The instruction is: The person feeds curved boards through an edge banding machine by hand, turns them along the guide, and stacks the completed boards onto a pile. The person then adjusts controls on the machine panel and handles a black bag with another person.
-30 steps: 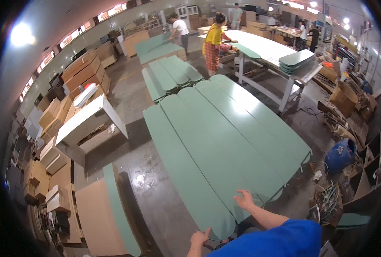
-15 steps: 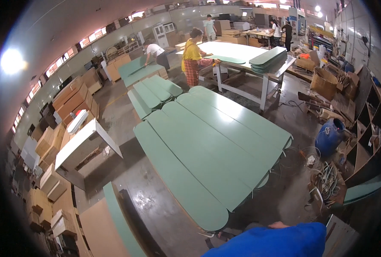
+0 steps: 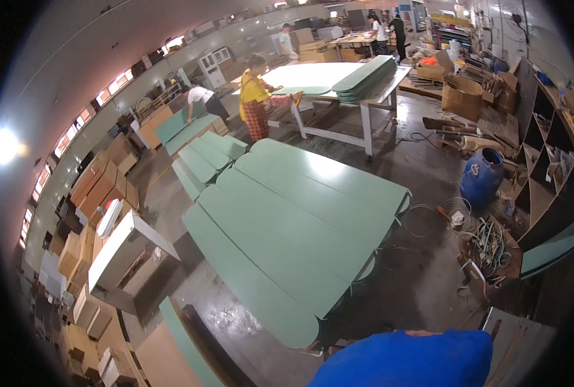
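A blue sleeve (image 3: 403,361) fills the lower right of the head view, seemingly over my right arm. Just past its upper edge shows a small strip of skin (image 3: 422,333), probably part of my right hand; its fingers are hidden behind the sleeve. My left hand does not appear. Ahead of the sleeve lie long green boards (image 3: 293,219) with rounded ends, side by side in a low stack. Shorter green boards (image 3: 200,161) with rounded ends adjoin its far left. I cannot see any hand of mine touching the boards.
Beyond the stack, a person in yellow (image 3: 254,97) stands at a white-legged table (image 3: 367,129). Another person (image 3: 201,97) bends over green panels. On the right are a blue barrel (image 3: 481,177), tangled straps (image 3: 493,248) and wooden shelving (image 3: 538,187). A white cabinet (image 3: 116,258) stands left.
The view has shifted, so the boards and table appear farther left. The person in yellow still leans at the table. The blue sleeve stays at the lower right, with less skin showing past it.
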